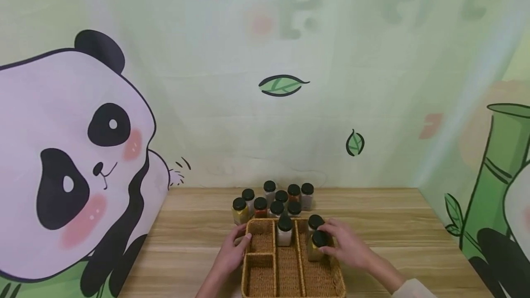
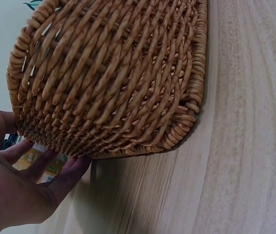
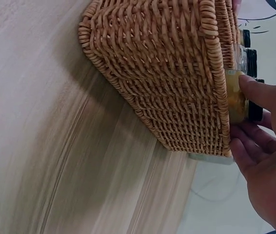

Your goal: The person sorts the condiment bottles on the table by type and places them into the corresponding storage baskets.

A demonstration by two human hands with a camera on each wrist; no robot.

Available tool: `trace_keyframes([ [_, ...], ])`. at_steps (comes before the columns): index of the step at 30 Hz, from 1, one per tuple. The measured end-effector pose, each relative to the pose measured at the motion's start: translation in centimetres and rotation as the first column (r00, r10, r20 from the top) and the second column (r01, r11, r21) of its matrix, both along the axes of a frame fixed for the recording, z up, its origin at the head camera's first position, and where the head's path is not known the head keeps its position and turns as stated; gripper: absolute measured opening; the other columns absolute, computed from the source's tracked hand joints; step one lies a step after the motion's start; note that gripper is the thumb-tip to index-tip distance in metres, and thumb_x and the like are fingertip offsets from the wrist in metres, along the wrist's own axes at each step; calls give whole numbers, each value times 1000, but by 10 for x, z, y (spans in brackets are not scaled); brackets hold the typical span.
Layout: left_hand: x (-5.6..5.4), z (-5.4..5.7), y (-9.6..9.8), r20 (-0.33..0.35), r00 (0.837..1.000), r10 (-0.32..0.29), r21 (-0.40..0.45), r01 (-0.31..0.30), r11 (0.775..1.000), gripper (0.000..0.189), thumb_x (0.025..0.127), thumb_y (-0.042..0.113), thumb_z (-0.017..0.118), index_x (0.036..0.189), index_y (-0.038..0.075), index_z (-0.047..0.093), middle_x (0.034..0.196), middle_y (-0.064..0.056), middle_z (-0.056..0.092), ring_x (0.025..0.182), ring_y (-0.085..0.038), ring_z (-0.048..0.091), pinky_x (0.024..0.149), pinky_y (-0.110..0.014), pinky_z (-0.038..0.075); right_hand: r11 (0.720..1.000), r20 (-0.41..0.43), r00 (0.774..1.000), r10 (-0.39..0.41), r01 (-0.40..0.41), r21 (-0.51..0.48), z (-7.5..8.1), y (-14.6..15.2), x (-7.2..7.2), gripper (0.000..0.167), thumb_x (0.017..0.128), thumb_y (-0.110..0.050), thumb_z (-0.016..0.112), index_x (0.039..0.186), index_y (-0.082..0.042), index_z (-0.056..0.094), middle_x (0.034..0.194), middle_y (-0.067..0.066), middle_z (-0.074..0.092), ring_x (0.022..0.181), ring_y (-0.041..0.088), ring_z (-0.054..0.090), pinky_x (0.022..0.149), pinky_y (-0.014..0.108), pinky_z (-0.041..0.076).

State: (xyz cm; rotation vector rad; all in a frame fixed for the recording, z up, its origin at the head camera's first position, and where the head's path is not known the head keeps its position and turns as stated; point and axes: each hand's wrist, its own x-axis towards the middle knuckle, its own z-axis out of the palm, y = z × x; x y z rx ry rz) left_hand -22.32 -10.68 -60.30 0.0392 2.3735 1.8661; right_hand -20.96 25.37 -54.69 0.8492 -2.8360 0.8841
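Observation:
A brown wicker basket with several compartments stands on the table. My left hand grips its far left corner; in the left wrist view the fingers lie along the outer wall. With my right hand I hold a black-lidded spice jar with yellow-brown contents, in the right-hand compartment. In the right wrist view the thumb presses this jar. Right behind it is another black-lidded jar, close to my fingers. A jar of pale contents stands at the far end of the middle compartment.
Behind the basket several black-lidded spice jars stand grouped, among them a yellow one at the left and a pale one at the right. The wooden table ends at a panda-printed backdrop.

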Motion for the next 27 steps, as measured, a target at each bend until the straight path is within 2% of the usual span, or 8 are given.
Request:
trace_keyframes([
  [8,1,-2,-3,-2,1000,-10,2,10,1000,50,111,27,58,154,2,50,148,-26,54,135,-48,54,102,-59,53,1000,-25,1000,-17,17,6,-4,-4,0,44,89,-21,88,125,-4,70,117,-1,64,102,18,63,84,41,55],
  [13,1,0,-3,0,1000,-12,9,12,1000,50,111,26,58,154,1,49,148,-27,53,134,-47,55,98,-54,56,999,-32,999,-29,28,-24,-3,-4,0,43,88,-21,89,122,-5,68,118,1,65,105,23,66,88,44,58],
  [20,0,-1,-3,-7,1000,-10,8,10,1000,49,111,26,58,153,2,50,148,-26,54,132,-45,57,96,-51,57,998,-59,998,-34,31,-55,-2,-6,0,43,86,-19,91,119,-4,68,114,3,66,101,24,68,85,42,59],
  [27,-1,-2,-3,-1,1000,-11,6,11,1000,50,111,27,58,153,3,50,148,-27,54,133,-48,56,97,-54,57,999,-98,995,-26,22,-46,-6,-7,4,41,87,-17,90,119,-3,69,112,2,66,100,22,67,85,41,58],
])
